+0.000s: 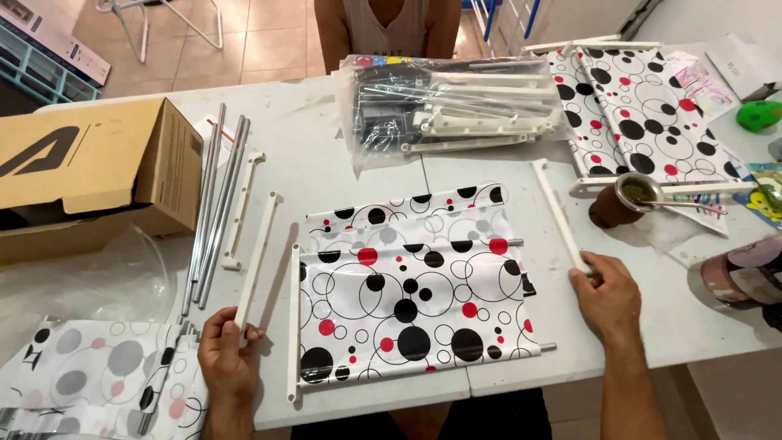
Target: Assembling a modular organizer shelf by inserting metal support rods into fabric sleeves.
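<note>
A white sheet with black and red circles (415, 285) lies flat on the white table (318, 138), with thin metal rods through its edges. A white plastic bar (293, 326) is fitted along its left side. My left hand (226, 358) grips the near end of a second white plastic bar (259, 253) just left of that one. My right hand (607, 297) holds the near end of a third white bar (558, 212) lying right of the sheet. The rod ends on the right side stick out bare.
Several metal rods (213, 204) and another white bar (243, 204) lie at left beside an open cardboard box (81, 171). A plastic bag of parts (448, 106) and a second patterned panel (635, 106) sit farther back. A brown cup with a metal straw (619, 200) stands at right. Another person stands across the table.
</note>
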